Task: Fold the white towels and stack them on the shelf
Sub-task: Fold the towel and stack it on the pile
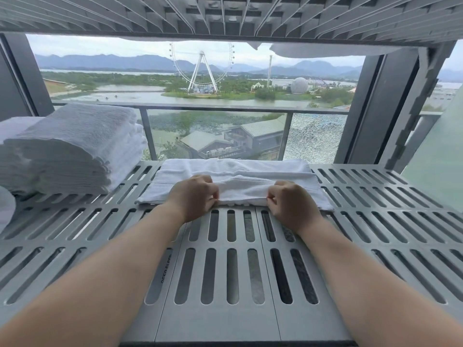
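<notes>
A white towel (235,175) lies spread across the back middle of the grey slotted shelf (223,276). My left hand (191,197) pinches the towel's near edge on the left. My right hand (292,204) pinches the same edge a little to the right, and the cloth between them is lifted into a small fold. A tall stack of folded white towels (72,149) stands at the left of the shelf, apart from both hands.
An upper slotted shelf (230,16) hangs close overhead, with white cloth (318,51) drooping over its far edge. A large window with a glass railing (215,131) lies behind. Grey frame posts (411,108) stand at the right. Another white cloth edge (6,209) shows at far left.
</notes>
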